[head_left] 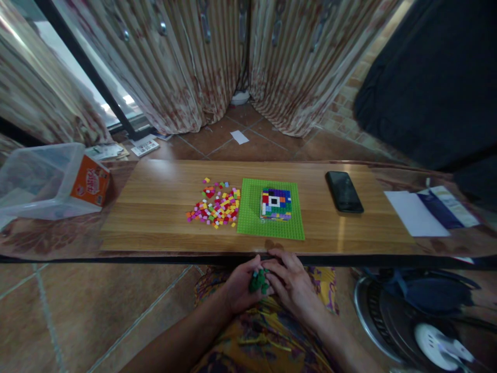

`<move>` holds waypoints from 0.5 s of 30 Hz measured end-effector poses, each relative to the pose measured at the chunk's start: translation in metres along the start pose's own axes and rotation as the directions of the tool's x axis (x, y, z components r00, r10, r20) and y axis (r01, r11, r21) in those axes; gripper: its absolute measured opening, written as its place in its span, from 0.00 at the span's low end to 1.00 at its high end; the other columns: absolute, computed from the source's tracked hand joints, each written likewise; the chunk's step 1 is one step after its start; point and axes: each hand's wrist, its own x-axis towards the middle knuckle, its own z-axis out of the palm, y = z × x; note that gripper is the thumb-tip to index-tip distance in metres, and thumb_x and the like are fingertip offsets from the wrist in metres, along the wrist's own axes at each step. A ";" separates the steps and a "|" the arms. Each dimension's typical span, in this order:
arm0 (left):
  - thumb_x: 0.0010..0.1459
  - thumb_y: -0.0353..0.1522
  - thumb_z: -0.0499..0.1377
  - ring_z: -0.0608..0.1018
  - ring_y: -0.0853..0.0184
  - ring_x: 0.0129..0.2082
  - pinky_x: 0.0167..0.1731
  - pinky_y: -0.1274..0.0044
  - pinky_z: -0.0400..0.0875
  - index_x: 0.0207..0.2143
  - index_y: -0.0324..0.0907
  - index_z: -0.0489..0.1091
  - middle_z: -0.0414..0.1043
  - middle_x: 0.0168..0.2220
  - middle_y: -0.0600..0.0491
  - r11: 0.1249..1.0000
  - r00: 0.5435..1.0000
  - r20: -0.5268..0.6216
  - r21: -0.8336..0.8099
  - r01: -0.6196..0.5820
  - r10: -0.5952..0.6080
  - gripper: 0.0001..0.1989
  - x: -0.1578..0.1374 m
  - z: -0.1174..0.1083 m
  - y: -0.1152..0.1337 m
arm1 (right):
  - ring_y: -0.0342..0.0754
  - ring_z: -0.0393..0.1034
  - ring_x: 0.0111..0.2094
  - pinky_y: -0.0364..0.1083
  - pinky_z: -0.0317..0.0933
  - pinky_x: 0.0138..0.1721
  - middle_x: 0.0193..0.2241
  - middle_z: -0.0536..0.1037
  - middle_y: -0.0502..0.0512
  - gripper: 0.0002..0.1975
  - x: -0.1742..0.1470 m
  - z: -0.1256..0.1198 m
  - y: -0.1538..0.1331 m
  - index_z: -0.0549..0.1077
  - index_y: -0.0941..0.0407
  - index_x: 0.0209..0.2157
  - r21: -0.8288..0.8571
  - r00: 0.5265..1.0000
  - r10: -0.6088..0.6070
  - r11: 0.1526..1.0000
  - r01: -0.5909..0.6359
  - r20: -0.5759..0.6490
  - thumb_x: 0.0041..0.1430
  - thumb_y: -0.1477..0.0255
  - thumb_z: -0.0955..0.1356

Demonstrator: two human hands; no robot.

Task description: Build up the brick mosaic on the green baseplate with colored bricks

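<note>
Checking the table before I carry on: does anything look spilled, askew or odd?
Little stands out. The loose coloured bricks lie in a scattered heap left of the green baseplate, and the clear plastic bin at far left lies on its side.

Two hands meet just under the near edge of the table (155, 207). The left hand (238, 287) holds some green bricks (258, 281), and the right hand (291, 282) touches them, maybe pinching one. On the table sits a green plate (252, 217) with a little block build (276, 203) on it. A pile of tiny bright bricks (215, 206) lies just beside the plate. A black phone (344, 191) lies off to the right.
</note>
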 end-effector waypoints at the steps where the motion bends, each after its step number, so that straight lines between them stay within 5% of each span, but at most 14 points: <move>1: 0.60 0.38 0.50 0.74 0.70 0.32 0.39 0.78 0.63 0.40 0.34 0.69 0.72 0.31 0.50 1.000 1.000 -0.006 0.005 0.003 -0.003 0.17 0.000 0.000 0.000 | 0.54 0.62 0.50 0.57 0.61 0.49 0.50 0.67 0.58 0.12 0.001 0.001 0.001 0.73 0.51 0.42 -0.008 1.000 0.003 1.000 -0.003 -0.004 0.58 0.73 0.63; 7: 0.60 0.38 0.49 0.73 0.70 0.27 0.40 0.73 0.64 0.28 0.37 0.68 0.69 0.25 0.52 1.000 1.000 -0.014 0.020 0.011 -0.011 0.16 0.004 -0.005 -0.002 | 0.52 0.64 0.48 0.54 0.62 0.48 0.47 0.70 0.57 0.09 0.003 0.003 0.003 0.74 0.52 0.37 0.065 0.999 0.032 0.997 -0.030 -0.028 0.60 0.73 0.62; 10: 0.60 0.39 0.49 0.75 0.65 0.31 0.44 0.70 0.63 0.30 0.36 0.69 0.72 0.27 0.49 0.997 0.999 -0.031 0.074 0.012 -0.009 0.16 0.003 -0.005 0.000 | 0.50 0.68 0.44 0.51 0.64 0.45 0.42 0.73 0.57 0.08 0.008 -0.005 0.007 0.73 0.53 0.37 0.154 0.983 0.137 0.981 -0.117 -0.122 0.60 0.71 0.62; 15: 0.59 0.38 0.51 0.75 0.60 0.41 0.47 0.69 0.61 0.45 0.30 0.67 0.73 0.41 0.39 0.987 0.996 -0.093 0.158 0.024 -0.010 0.20 -0.001 -0.003 0.003 | 0.48 0.71 0.34 0.47 0.65 0.36 0.33 0.77 0.54 0.11 0.030 -0.030 0.024 0.73 0.55 0.38 0.306 0.856 0.401 0.902 -0.305 -0.326 0.58 0.65 0.64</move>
